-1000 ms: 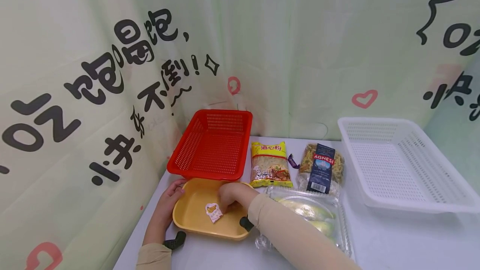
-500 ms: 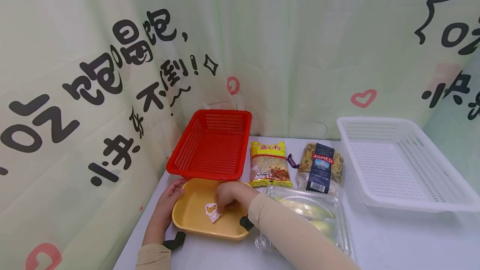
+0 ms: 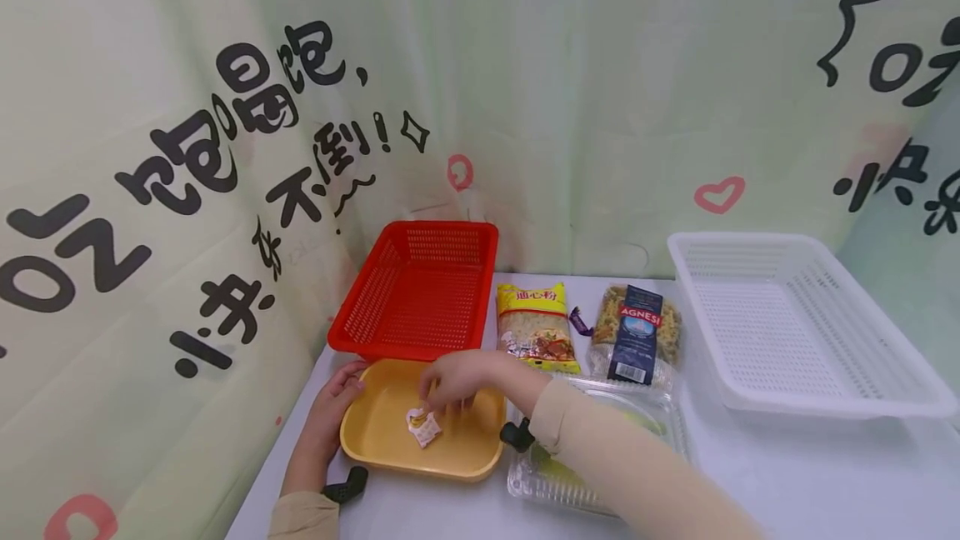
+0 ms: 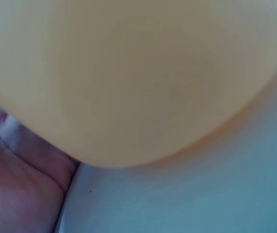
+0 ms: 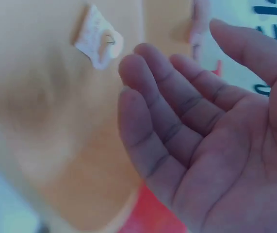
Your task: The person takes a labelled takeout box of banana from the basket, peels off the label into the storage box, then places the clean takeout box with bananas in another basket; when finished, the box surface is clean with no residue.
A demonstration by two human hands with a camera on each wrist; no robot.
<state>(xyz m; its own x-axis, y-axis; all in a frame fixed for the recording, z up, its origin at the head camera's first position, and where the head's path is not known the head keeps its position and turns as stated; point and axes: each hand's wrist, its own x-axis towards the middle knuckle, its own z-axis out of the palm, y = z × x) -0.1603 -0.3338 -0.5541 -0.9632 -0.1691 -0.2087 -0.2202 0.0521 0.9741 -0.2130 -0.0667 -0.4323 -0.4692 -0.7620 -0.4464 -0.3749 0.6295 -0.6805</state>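
Left hand (image 3: pixel 324 427) braces near-left rim of yellow tray (image 3: pixel 390 457) on counter (image 3: pixel 787 473); finger curl unclear. Right hand (image 3: pixel 453 377) hovers above tray, grip spread, empty. Banana sticker (image 3: pixel 422 427) lies on tray floor just below fingers. Step likely: sticker placed or about to be pinched; next needs fingertip pinch. Clamshell (image 3: pixel 600 473) half hidden by sleeve.

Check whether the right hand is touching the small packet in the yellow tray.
Apart. The right wrist view shows the right hand open, with bare yellow tray between its fingertips and the small packet.
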